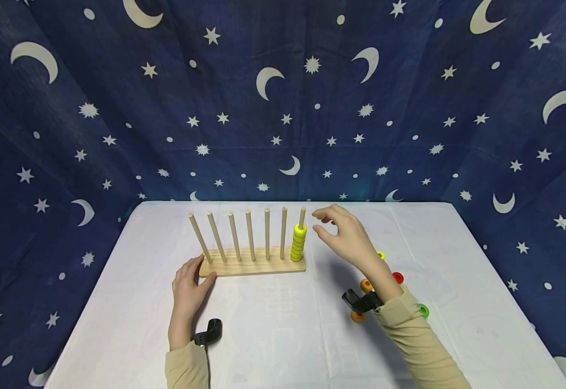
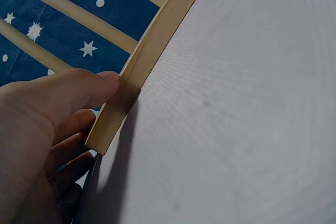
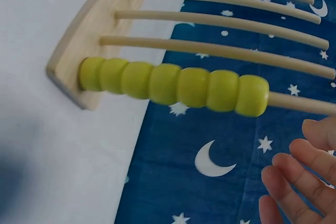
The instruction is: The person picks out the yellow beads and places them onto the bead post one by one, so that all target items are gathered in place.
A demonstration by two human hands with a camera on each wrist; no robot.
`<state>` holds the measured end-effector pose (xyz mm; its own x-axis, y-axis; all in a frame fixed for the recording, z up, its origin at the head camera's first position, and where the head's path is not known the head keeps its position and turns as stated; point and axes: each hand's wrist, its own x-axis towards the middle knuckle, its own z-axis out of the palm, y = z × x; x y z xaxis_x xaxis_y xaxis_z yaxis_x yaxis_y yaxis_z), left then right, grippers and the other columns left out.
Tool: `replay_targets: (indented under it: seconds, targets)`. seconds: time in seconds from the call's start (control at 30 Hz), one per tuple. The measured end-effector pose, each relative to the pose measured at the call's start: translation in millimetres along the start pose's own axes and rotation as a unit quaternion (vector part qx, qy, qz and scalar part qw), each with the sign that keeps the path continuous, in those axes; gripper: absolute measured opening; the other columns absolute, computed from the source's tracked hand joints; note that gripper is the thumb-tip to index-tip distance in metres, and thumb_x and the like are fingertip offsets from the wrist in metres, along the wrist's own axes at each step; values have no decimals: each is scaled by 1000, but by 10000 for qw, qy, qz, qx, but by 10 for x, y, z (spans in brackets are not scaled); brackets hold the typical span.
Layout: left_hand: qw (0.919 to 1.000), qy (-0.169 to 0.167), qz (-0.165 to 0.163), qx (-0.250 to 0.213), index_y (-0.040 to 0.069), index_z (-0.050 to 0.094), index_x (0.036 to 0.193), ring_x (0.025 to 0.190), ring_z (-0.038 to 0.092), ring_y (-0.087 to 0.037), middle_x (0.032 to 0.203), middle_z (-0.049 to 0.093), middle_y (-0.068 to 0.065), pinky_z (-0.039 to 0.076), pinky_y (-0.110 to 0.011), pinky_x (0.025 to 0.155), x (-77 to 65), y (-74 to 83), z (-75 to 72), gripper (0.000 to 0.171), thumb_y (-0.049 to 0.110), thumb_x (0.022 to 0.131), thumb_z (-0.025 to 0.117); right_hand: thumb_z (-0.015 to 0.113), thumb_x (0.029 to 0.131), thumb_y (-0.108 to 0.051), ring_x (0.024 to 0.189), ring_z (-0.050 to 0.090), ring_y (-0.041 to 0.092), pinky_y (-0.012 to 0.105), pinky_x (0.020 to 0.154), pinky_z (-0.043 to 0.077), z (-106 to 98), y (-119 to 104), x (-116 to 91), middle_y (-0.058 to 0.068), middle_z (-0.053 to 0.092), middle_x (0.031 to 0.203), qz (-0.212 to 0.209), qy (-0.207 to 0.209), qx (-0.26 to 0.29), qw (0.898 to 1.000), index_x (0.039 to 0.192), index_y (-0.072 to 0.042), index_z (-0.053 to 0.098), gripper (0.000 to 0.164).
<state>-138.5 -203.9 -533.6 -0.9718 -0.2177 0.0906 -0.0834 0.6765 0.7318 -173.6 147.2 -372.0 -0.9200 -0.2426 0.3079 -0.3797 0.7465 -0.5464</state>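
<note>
— At the middle of the desk [image 1: 283, 335], where's the peg rack [image 1: 254, 266]?
— It stands on the white cloth, seven pegs upright; the left hand [image 1: 189, 286] rests at its left end, thumb pressed against the base edge, fingers relaxed beside it.
— And the yellow rings [image 1: 298, 242]?
— Stacked on the rightmost peg [image 1: 302, 217], its tip bare above them.
— The right hand [image 1: 343, 235]?
— Raised just right of that peg's top, fingers loosely spread, holding nothing. Loose rings [image 1: 397, 277] lie behind its wrist.
</note>
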Motion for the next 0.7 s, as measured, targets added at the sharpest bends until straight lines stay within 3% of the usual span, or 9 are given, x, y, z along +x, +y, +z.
replay_targets:
  seconds: [0.7]
  targets:
    - [9999, -152, -30, 19, 3, 45, 141, 138, 30, -40, 144, 43, -22, 14, -57, 116, 8, 5, -10, 61, 20, 88, 68, 67, 89, -17, 99, 62, 23, 44, 87, 52, -19, 686, -335, 8, 69, 108, 356, 149, -88, 9992, 113, -11, 67, 25]
